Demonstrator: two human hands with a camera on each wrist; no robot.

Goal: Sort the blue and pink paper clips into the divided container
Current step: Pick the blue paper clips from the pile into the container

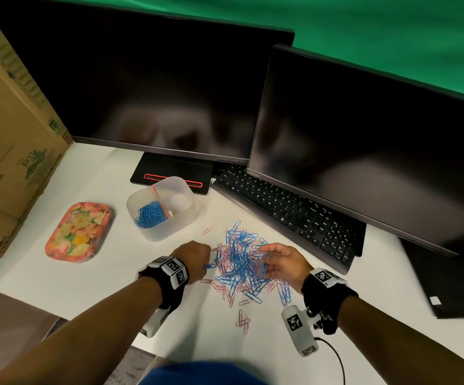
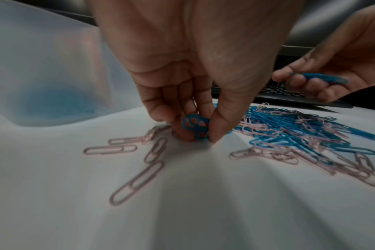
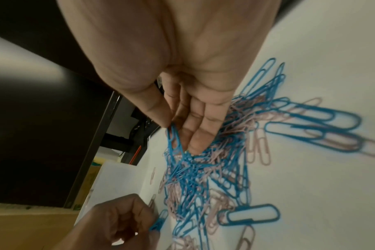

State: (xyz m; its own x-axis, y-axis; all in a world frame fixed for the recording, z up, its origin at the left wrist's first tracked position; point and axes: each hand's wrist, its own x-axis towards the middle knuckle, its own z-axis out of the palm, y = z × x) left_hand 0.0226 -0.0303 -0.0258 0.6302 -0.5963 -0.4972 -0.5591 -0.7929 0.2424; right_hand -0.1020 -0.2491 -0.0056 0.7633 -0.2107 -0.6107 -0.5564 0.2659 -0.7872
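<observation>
1. Left hand (image 1: 194, 255) pinches blue clips (image 2: 195, 126) at the mixed pile's (image 1: 242, 262) left edge.
2. Right hand (image 1: 281, 259) pinches one blue clip (image 3: 173, 140), hanging lengthwise over the pile.
3. Divided container (image 1: 181, 223) sits up-left, nearer the left hand; blue compartment (image 1: 150, 215) on its left side.

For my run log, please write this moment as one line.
left hand: pinches blue clips | right hand: pinches blue clip | container: blue side filled, other side without pink | mixed pile: unsorted
</observation>
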